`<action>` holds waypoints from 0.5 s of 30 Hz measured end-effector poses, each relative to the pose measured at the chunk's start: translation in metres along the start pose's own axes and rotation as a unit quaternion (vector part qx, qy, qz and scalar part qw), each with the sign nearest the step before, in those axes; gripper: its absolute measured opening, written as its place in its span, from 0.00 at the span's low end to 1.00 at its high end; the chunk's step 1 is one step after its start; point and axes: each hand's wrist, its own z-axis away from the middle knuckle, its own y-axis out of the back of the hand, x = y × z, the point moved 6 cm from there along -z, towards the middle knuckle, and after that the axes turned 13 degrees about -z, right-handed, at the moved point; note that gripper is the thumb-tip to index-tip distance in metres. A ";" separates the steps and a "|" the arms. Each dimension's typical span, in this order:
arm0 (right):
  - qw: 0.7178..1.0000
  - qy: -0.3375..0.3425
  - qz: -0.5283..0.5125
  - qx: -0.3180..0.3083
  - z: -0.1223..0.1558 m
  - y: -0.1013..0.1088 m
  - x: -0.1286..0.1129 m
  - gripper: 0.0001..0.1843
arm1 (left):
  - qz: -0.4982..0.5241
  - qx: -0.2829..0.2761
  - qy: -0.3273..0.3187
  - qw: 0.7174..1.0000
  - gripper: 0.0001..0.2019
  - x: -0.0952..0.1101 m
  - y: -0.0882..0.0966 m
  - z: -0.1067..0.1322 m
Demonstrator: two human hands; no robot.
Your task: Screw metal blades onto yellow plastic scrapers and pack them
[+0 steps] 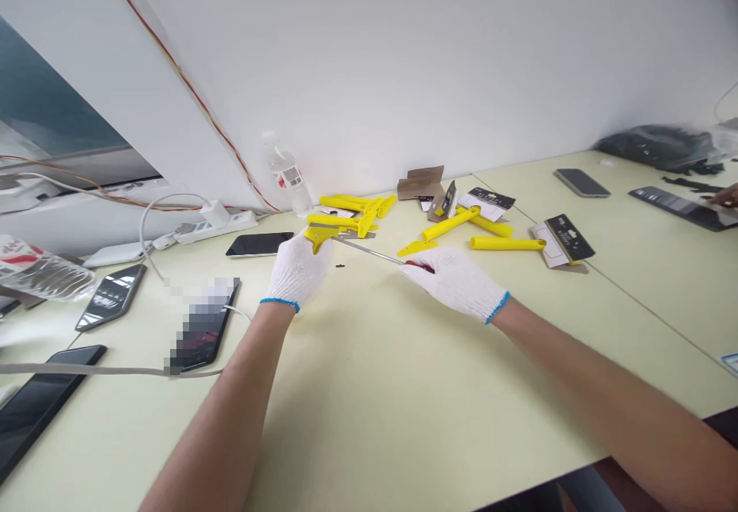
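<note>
Head view. The left hand [297,272], in a white knit glove, was closed around a yellow plastic scraper [316,237], gripping it just above the tabletop. The right hand [455,283], gloved the same way, was closed around the red handle of a screwdriver [369,251]. The handle was largely hidden by the glove, and the steel shaft pointed left toward the scraper; the tip lay at the scraper's yellow edge, though contact could not be confirmed.

Beyond the hands, more yellow scraper parts [351,208] lay heaped on the table [403,389], with loose yellow handles [507,244] and printed cardboard packaging [562,241] to their right. Phones [259,244] lay on the table, a power strip [216,227] and a plastic water bottle [287,175] stood along the wall [403,58], and, at the right edge, another person's hand [725,197] was beside a dark phone [677,207] — well apart from the work.
</note>
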 end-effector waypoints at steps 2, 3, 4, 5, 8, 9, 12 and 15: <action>1.000 -0.010 -0.015 -0.014 0.000 -0.003 0.001 0.23 | 0.002 0.004 0.002 1.000 0.09 -0.001 -0.001 0.000; 1.000 -0.012 -0.020 -0.017 0.000 -0.004 0.000 0.23 | 0.003 0.006 0.003 1.000 0.08 -0.001 -0.002 0.000; 1.000 -0.011 -0.023 -0.015 -0.001 -0.004 0.000 0.22 | 0.004 0.009 0.005 1.000 0.08 -0.001 -0.003 0.000; 1.000 -0.011 -0.026 -0.011 -0.001 -0.004 -0.001 0.22 | 0.004 0.013 0.005 1.000 0.08 -0.001 -0.004 0.000; 0.999 -0.025 -0.038 -0.013 -0.001 -0.005 0.002 0.23 | 0.009 0.039 0.000 0.999 0.10 0.001 -0.003 -0.001; 0.998 -0.032 -0.042 -0.017 -0.001 -0.006 0.004 0.23 | 0.011 0.049 -0.001 0.999 0.11 0.002 -0.002 0.000; 0.997 -0.049 -0.060 -0.027 -0.002 -0.008 0.010 0.24 | 0.014 0.061 0.009 0.998 0.13 0.002 0.000 0.000; 0.993 -0.070 -0.093 -0.033 -0.003 -0.010 0.014 0.25 | 0.006 0.065 0.018 0.998 0.13 0.002 0.001 0.001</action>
